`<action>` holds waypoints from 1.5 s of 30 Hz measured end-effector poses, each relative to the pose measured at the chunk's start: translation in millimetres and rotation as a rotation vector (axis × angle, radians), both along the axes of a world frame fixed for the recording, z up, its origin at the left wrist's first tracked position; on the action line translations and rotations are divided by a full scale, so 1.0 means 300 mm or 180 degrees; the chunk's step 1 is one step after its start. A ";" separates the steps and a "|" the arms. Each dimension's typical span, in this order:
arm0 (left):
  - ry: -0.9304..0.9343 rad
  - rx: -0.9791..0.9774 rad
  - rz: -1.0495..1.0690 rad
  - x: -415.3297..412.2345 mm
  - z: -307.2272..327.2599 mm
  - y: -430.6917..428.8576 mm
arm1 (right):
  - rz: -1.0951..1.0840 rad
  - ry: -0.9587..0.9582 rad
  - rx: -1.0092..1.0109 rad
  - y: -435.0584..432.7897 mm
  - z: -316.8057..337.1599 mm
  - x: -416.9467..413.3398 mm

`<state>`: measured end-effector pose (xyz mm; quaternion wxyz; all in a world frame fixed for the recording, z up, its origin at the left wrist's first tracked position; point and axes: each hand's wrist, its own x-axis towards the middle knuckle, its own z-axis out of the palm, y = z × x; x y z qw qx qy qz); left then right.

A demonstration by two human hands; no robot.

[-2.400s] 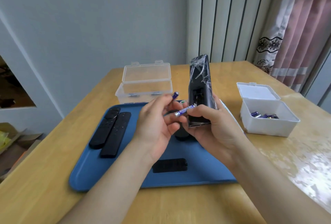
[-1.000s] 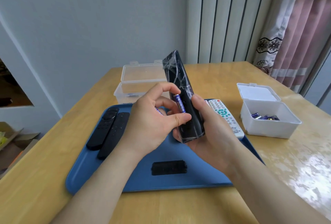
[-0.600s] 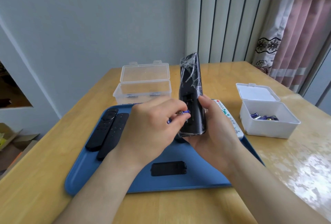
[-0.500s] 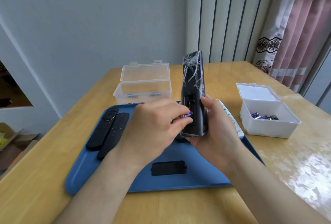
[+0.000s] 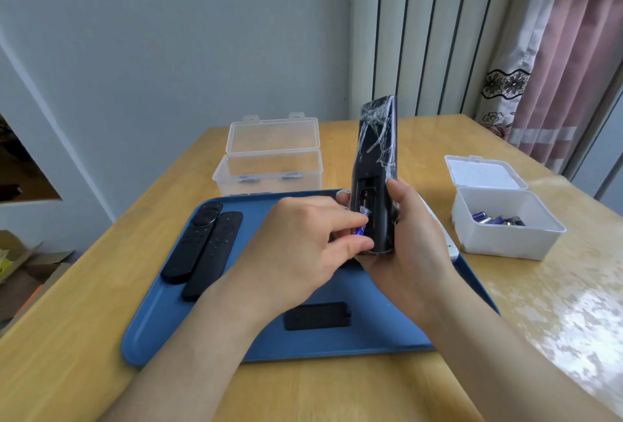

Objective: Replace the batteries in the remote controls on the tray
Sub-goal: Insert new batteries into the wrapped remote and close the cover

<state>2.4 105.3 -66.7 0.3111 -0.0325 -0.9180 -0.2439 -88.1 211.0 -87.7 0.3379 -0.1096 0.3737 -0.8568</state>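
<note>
My left hand (image 5: 296, 246) pinches a small purple battery (image 5: 360, 226) between thumb and forefinger, its end pressed at the open compartment in the back of a black remote (image 5: 374, 168). My right hand (image 5: 408, 246) grips that remote upright above the blue tray (image 5: 387, 334), fingers curled around its lower end. Its loose battery cover (image 5: 317, 315) lies flat on the tray nearer me. Two more black remotes (image 5: 202, 246) lie side by side at the tray's left, and a white remote (image 5: 450, 248) peeks out behind my right hand. A white box holding batteries (image 5: 505, 216) sits to the right, a clear box (image 5: 269, 158) beyond the tray. I judge this remote half done; whether the others are done, I cannot tell.
</note>
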 end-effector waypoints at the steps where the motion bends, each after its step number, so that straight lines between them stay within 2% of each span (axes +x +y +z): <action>1: -0.0025 0.0170 -0.0004 -0.001 0.003 0.000 | -0.0018 -0.0019 -0.0028 -0.001 0.001 0.001; 7: 0.0009 0.0974 0.0378 -0.012 0.002 0.005 | -0.0070 0.0076 -0.0025 -0.010 -0.006 0.028; 13: -0.0246 0.2315 0.0291 -0.029 -0.003 -0.004 | -0.0209 0.0466 0.0174 -0.012 -0.001 0.043; 20: -0.0323 0.2658 0.0553 -0.038 -0.007 0.006 | -0.0213 0.1078 0.0521 -0.018 -0.011 0.065; 24: -0.0404 0.2645 0.0595 -0.042 -0.011 0.003 | -0.0220 0.1270 0.0493 -0.027 -0.014 0.065; 26: -0.0543 0.2748 0.0504 -0.040 -0.010 -0.003 | -0.0207 0.1276 0.0482 -0.027 -0.014 0.068; 29: -0.0835 0.3321 0.0170 -0.022 0.016 -0.006 | -0.0124 0.1296 0.0481 -0.028 -0.015 0.072; 31: -0.0819 0.3537 0.0055 -0.012 0.029 -0.004 | -0.0067 0.1205 0.0454 -0.026 -0.009 0.077; 38: -0.0377 0.3626 0.0264 -0.029 0.005 0.021 | -0.0034 0.1406 0.0663 -0.027 -0.011 0.092; 42: -0.0593 0.3558 0.0294 -0.023 0.022 0.006 | 0.0063 0.1198 0.0645 -0.025 -0.006 0.082; 45: -0.0735 0.4278 -0.0230 -0.002 0.056 -0.027 | -0.0055 0.1020 0.0641 -0.016 0.001 0.057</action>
